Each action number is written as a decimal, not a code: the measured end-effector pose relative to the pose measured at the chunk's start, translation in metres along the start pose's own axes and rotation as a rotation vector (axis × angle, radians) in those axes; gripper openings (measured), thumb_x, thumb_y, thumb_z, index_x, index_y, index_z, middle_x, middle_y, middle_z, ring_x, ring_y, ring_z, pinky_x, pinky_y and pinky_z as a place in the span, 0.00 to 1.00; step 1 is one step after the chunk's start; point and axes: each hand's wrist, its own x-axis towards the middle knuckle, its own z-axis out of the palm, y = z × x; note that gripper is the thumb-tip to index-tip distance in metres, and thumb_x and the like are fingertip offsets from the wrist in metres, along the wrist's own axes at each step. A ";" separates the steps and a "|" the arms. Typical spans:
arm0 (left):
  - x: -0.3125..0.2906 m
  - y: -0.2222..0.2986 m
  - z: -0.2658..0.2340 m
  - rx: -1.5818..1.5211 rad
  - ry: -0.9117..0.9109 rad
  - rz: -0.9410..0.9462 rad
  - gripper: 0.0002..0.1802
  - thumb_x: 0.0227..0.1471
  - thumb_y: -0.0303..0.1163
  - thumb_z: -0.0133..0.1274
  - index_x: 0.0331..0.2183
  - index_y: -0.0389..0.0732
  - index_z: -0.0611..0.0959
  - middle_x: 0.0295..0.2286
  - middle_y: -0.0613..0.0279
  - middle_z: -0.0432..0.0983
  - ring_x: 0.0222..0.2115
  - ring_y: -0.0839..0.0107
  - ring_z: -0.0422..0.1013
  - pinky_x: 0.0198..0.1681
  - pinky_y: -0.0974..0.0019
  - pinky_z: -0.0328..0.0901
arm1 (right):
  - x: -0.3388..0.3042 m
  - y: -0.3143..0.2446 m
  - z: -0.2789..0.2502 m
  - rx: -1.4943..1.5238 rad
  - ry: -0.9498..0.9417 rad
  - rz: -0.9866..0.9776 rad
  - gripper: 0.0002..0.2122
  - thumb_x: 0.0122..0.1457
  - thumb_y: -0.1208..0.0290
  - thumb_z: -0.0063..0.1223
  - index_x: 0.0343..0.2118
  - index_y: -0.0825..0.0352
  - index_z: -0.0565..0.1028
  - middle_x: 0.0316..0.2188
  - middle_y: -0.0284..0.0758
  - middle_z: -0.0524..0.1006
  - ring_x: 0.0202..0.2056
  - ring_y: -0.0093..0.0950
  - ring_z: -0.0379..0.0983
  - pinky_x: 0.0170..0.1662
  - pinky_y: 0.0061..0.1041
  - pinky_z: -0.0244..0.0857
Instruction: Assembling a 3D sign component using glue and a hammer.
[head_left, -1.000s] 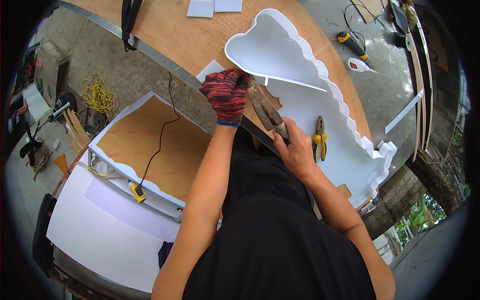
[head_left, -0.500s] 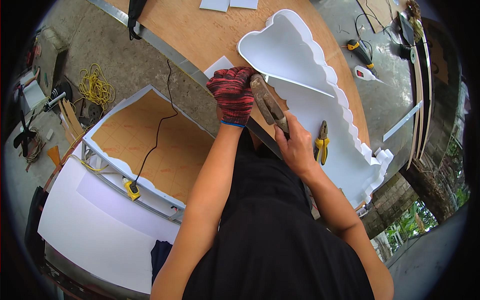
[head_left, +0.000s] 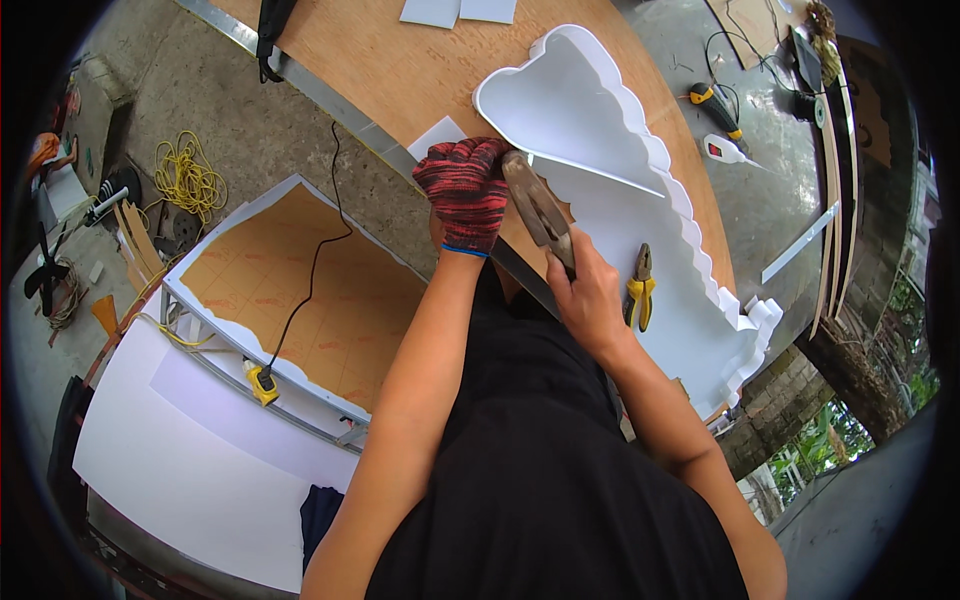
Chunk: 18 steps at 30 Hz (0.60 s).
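My left hand (head_left: 463,197), in a red and black knitted glove, is closed at the curved rim of a white cloud-shaped tray (head_left: 620,240). Its fingers hide whatever they grip. Bare and wrapped round the handle end, my right hand (head_left: 590,300) holds a worn brown plier-like tool (head_left: 535,205). The tool's far end reaches up beside the gloved fingers; whether it bites on anything is hidden. A thin white upright strip (head_left: 600,175) crosses the tray just beyond the tool. Yellow-handled pliers (head_left: 641,288) lie inside the tray, to the right of my right hand.
Beneath the tray is a wooden board (head_left: 370,60) with white pieces (head_left: 430,12) on it. A yellow-black tool (head_left: 715,105) and a white bottle (head_left: 722,150) lie at right. Left below stands a framed brown panel (head_left: 300,280) with a black cord (head_left: 315,265) across it.
Both hands and the plier-like tool keep nearly the same place. The whole view has shifted very slightly, and the tray appears a little lower and further left.
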 end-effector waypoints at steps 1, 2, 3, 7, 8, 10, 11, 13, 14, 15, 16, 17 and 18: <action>-0.001 -0.003 0.001 0.002 0.004 0.002 0.10 0.42 0.31 0.64 0.33 0.51 0.90 0.34 0.66 0.86 0.37 0.58 0.77 0.41 0.52 0.67 | 0.005 0.001 0.002 -0.042 -0.010 0.021 0.19 0.62 0.76 0.63 0.54 0.73 0.73 0.36 0.53 0.80 0.36 0.55 0.80 0.38 0.44 0.75; -0.004 -0.005 0.002 0.025 0.015 0.000 0.10 0.42 0.32 0.64 0.33 0.51 0.90 0.34 0.66 0.86 0.37 0.58 0.77 0.41 0.52 0.67 | 0.005 -0.001 0.001 -0.041 -0.009 0.016 0.19 0.62 0.76 0.63 0.54 0.73 0.73 0.36 0.53 0.80 0.36 0.55 0.80 0.38 0.44 0.75; -0.005 -0.007 0.004 0.049 0.025 -0.002 0.11 0.42 0.32 0.64 0.33 0.52 0.90 0.34 0.66 0.86 0.37 0.58 0.77 0.41 0.52 0.68 | 0.005 -0.004 -0.001 -0.003 0.005 -0.005 0.18 0.62 0.76 0.63 0.54 0.72 0.73 0.36 0.53 0.80 0.36 0.55 0.80 0.38 0.45 0.75; -0.003 -0.007 0.005 0.043 0.001 -0.003 0.10 0.41 0.33 0.65 0.32 0.52 0.90 0.34 0.66 0.86 0.37 0.58 0.77 0.41 0.53 0.68 | 0.006 -0.005 -0.001 -0.026 -0.015 0.053 0.18 0.62 0.76 0.62 0.53 0.72 0.73 0.37 0.53 0.80 0.36 0.55 0.79 0.37 0.45 0.74; -0.005 -0.008 0.004 0.030 0.004 -0.011 0.10 0.41 0.33 0.65 0.32 0.52 0.90 0.34 0.66 0.86 0.36 0.58 0.77 0.41 0.53 0.68 | 0.004 -0.003 -0.001 -0.026 -0.014 0.051 0.18 0.62 0.76 0.62 0.53 0.72 0.73 0.37 0.53 0.80 0.36 0.55 0.79 0.37 0.45 0.74; -0.005 -0.009 0.004 0.017 0.007 -0.017 0.10 0.41 0.33 0.65 0.32 0.52 0.90 0.34 0.66 0.86 0.36 0.58 0.77 0.41 0.53 0.69 | -0.002 -0.003 -0.002 0.009 0.012 -0.021 0.18 0.62 0.76 0.62 0.53 0.72 0.73 0.37 0.53 0.80 0.36 0.55 0.79 0.38 0.45 0.74; -0.003 -0.008 0.004 0.037 0.000 -0.011 0.10 0.41 0.33 0.65 0.32 0.51 0.90 0.34 0.66 0.86 0.36 0.58 0.77 0.41 0.52 0.69 | -0.001 -0.003 -0.001 0.010 0.013 -0.021 0.18 0.62 0.76 0.62 0.53 0.72 0.73 0.37 0.53 0.80 0.36 0.55 0.79 0.38 0.45 0.74; 0.001 -0.007 0.003 0.045 -0.014 -0.001 0.11 0.40 0.33 0.66 0.32 0.51 0.90 0.33 0.66 0.86 0.37 0.58 0.78 0.41 0.52 0.68 | 0.005 -0.006 -0.001 0.015 -0.003 0.023 0.18 0.61 0.76 0.62 0.53 0.72 0.73 0.38 0.53 0.80 0.37 0.55 0.79 0.38 0.45 0.74; -0.001 -0.009 0.004 0.044 -0.012 0.000 0.11 0.40 0.33 0.66 0.32 0.51 0.90 0.33 0.66 0.86 0.37 0.58 0.78 0.41 0.52 0.68 | 0.003 -0.005 -0.001 0.015 -0.001 0.022 0.18 0.61 0.76 0.62 0.53 0.72 0.73 0.38 0.53 0.80 0.37 0.55 0.79 0.38 0.45 0.74; -0.006 -0.011 0.004 0.017 -0.007 0.002 0.11 0.40 0.33 0.66 0.32 0.51 0.90 0.33 0.66 0.86 0.37 0.58 0.78 0.41 0.52 0.68 | 0.000 -0.002 0.000 0.016 -0.006 0.018 0.18 0.61 0.76 0.62 0.53 0.72 0.73 0.38 0.53 0.80 0.36 0.55 0.79 0.38 0.45 0.74; -0.006 -0.010 0.002 -0.009 -0.003 0.004 0.11 0.40 0.32 0.66 0.32 0.51 0.90 0.34 0.66 0.86 0.37 0.58 0.78 0.41 0.52 0.68 | 0.000 -0.002 0.001 0.019 -0.010 0.014 0.18 0.62 0.76 0.62 0.53 0.72 0.73 0.38 0.53 0.80 0.36 0.56 0.79 0.38 0.45 0.74; -0.005 -0.007 0.003 0.006 0.021 0.000 0.11 0.40 0.31 0.66 0.32 0.51 0.90 0.34 0.67 0.86 0.37 0.59 0.77 0.42 0.52 0.67 | 0.002 -0.002 0.000 0.020 -0.008 0.013 0.18 0.62 0.76 0.62 0.53 0.72 0.73 0.38 0.53 0.80 0.36 0.56 0.79 0.38 0.45 0.74; -0.002 -0.007 0.003 0.007 0.022 0.002 0.11 0.40 0.31 0.66 0.32 0.51 0.90 0.34 0.67 0.86 0.37 0.59 0.77 0.42 0.52 0.67 | 0.004 -0.002 -0.001 0.020 -0.004 0.012 0.17 0.62 0.76 0.62 0.53 0.73 0.73 0.38 0.53 0.80 0.36 0.55 0.79 0.38 0.45 0.74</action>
